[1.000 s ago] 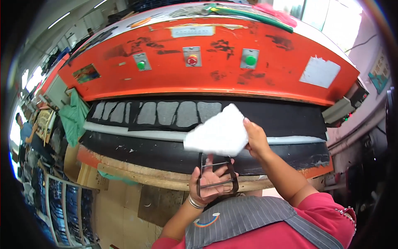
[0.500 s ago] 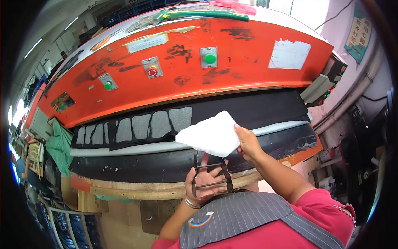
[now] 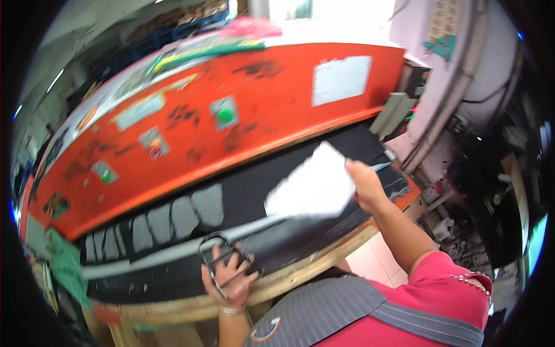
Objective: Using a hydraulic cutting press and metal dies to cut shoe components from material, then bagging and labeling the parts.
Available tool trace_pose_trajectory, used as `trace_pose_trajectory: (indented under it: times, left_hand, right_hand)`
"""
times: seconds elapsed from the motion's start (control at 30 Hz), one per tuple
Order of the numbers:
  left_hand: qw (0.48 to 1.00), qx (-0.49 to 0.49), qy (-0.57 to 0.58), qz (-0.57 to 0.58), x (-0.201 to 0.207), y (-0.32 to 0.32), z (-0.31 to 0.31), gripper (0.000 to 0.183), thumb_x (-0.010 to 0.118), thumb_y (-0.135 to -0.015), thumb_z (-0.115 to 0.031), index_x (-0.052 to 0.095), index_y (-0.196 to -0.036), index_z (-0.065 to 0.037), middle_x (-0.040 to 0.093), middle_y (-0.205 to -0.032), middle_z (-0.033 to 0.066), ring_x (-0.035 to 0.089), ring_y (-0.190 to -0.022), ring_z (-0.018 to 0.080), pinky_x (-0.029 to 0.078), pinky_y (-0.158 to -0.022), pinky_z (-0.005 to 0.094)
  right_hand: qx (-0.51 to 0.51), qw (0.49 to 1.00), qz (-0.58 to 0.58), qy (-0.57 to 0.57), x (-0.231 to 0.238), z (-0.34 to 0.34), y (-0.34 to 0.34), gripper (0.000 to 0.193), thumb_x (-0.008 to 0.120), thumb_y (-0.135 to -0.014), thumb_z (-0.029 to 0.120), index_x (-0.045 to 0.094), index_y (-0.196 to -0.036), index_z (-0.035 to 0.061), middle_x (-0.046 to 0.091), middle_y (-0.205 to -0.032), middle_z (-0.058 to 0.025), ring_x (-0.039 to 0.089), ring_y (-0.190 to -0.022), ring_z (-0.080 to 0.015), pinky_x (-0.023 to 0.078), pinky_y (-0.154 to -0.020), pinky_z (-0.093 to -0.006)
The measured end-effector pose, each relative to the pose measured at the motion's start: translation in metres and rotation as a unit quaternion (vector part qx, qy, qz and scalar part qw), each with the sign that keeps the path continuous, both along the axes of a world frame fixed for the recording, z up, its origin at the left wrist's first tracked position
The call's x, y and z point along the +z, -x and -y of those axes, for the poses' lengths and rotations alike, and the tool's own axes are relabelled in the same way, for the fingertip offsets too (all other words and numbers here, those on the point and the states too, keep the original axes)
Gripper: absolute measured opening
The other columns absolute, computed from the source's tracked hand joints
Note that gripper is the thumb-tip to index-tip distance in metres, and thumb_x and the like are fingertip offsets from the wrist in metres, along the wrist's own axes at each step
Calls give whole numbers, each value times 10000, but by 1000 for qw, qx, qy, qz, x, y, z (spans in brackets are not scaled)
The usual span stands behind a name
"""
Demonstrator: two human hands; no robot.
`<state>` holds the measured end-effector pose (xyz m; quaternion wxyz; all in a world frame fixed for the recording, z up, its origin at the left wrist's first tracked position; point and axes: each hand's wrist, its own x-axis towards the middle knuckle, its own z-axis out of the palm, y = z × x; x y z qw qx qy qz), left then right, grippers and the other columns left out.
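My right hand (image 3: pixel 367 186) grips the right edge of a white, soft-looking wad of sheet material (image 3: pixel 312 188), thumb on top, held above the black bed (image 3: pixel 173 279) of an orange press. The wad is slightly blurred. Lower and to the left, my left hand (image 3: pixel 231 281) holds a black open-framed metal die (image 3: pixel 214 236) with crossbars; its fingers are spread and pass through the frame. Behind that hand, several grey cut pieces (image 3: pixel 167 222) lie in a row on black fabric (image 3: pixel 248 179) on the bed.
The orange press front (image 3: pixel 191 133) rises behind the bed, with green push-buttons (image 3: pixel 225 115) and a red one (image 3: pixel 155 148). A control box (image 3: pixel 413 81) sits at its right end. Green cloth (image 3: pixel 68 260) hangs at the left. A wooden edge (image 3: pixel 324 254) runs along the near side.
My view has swung to the right. The left hand and die have moved left, away from the white wad, and over the bed's front. My right hand keeps its hold on the wad.
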<state>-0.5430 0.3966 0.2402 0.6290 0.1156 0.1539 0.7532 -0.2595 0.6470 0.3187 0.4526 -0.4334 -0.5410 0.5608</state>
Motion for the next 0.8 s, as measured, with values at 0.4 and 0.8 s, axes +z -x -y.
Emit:
trace_pose_trajectory:
  times: [0.4,0.8]
  left_hand:
    - [470,40,180,-863,23,-134,-86,955,796,-660,-377,344,-1413,-2,462,-1349,260,445,-1239,406,357,-1037,430]
    - [358,29,365,-859,26,-180,-125,813,784,-639,-411,503,-1321,-69,556,-1270,199,514,-1166,380,395,-994,453]
  right_hand:
    - [20,939,-331,-92,180,-279,7,265,476,-967,171,514,-1085,-64,624,-926,-218,661,-755,-298,530,-585,-399]
    - [-459,870,-144,-109,80,-453,-337,151,570,-865,98,588,-976,-4,619,-793,-85,602,-613,-156,492,-508,-273]
